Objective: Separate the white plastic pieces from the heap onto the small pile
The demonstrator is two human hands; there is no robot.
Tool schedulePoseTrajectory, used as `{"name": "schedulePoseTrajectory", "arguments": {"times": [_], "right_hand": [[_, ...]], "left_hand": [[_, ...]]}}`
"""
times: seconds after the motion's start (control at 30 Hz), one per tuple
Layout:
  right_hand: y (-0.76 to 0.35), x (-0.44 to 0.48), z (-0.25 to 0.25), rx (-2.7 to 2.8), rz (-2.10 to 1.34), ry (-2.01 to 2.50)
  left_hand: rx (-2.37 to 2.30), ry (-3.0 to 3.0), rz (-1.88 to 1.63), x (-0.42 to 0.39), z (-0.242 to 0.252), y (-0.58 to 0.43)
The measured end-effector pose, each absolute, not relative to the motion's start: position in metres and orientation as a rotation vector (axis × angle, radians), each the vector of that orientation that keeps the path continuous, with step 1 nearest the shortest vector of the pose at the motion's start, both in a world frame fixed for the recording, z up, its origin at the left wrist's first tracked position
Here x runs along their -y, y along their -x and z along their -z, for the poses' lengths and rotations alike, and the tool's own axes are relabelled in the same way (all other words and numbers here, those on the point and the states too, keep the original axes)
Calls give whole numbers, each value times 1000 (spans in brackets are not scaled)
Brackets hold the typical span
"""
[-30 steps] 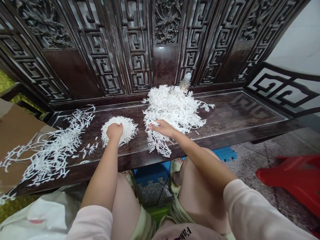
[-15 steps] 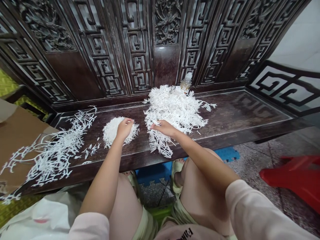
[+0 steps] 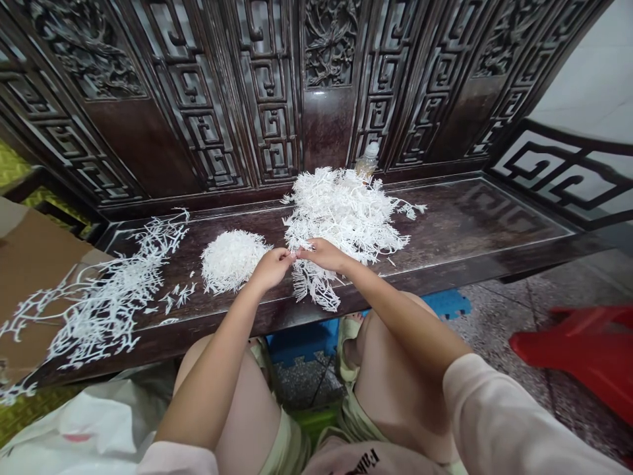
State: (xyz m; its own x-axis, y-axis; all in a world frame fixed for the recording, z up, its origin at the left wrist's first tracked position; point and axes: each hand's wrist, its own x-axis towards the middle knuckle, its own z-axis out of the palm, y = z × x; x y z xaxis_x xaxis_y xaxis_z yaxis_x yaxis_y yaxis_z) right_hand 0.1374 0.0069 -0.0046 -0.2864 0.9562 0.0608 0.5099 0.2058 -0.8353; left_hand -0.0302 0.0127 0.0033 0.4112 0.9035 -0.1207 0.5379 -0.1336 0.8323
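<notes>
1. Pale wall (image 3: pixel 588 86) and speckled floor (image 3: pixel 499 330) bound the room; red plastic (image 3: pixel 588 356) stands at right.
2. The dark wooden bench (image 3: pixel 459 218), backed by carved lattice, serves as the person's worktop, probably because its seat is flat and within reach.
3. White branches (image 3: pixel 106 293) lie strewn at its left end, some over the carton (image 3: pixel 30 264), apparently keeping the middle usable.
4. The white pile (image 3: pixel 341 211) sits mid-bench, a spray running to the front edge; this likely puts its stems right under the fingers.
5. The rounded white heap (image 3: pixel 232 257) lies left of the pile, apart from it, handy for the left hand (image 3: pixel 273 267).
6. That hand meets the right hand (image 3: pixel 324 256), fingertips together at the pile's front, presumably for fine control. Whether either is clamped on a sprig cannot be told.
7. A bottle (image 3: pixel 366 158) stands behind the pile, perhaps out of the way.
8. Loose scraps (image 3: pixel 185 297) lie between branches and heap.
</notes>
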Motion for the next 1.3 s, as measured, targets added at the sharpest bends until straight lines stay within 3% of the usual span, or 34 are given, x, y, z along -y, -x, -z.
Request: {"name": "schedulePoseTrajectory", "arguments": {"times": [0.17, 0.3, 0.43, 0.6, 0.77, 0.93, 1.1, 1.2, 1.3], "right_hand": [[-139, -9, 1, 2124, -634, 1428], [-130, -8, 2, 2117, -408, 1422], [-128, -13, 9, 1991, -365, 1504], [-160, -31, 13, 1540, -491, 1780], [-157, -20, 5, 1356, -1113, 1550], [-131, -1, -6, 1266, -1518, 1210], [-134, -2, -6, 1216, -1548, 1228], [-138, -5, -3, 1202, -1507, 1274], [-137, -7, 0, 1260, -1430, 1275]], "left_hand": [[-1258, -1732, -439, -14, 2, 28], [-1209, -1619, -565, -21, 5, 23], [-1103, -1548, -663, -14, -11, 22], [-636, -1771, -195, 14, -43, 29], [-1722, -2010, -391, -27, -20, 67], [-2168, -1774, -367, -73, 25, 116], [-2249, -1627, -285, -71, 33, 119], [-2326, -1735, -445, -65, 25, 100], [-1912, -1953, -595, -59, 18, 73]]}}
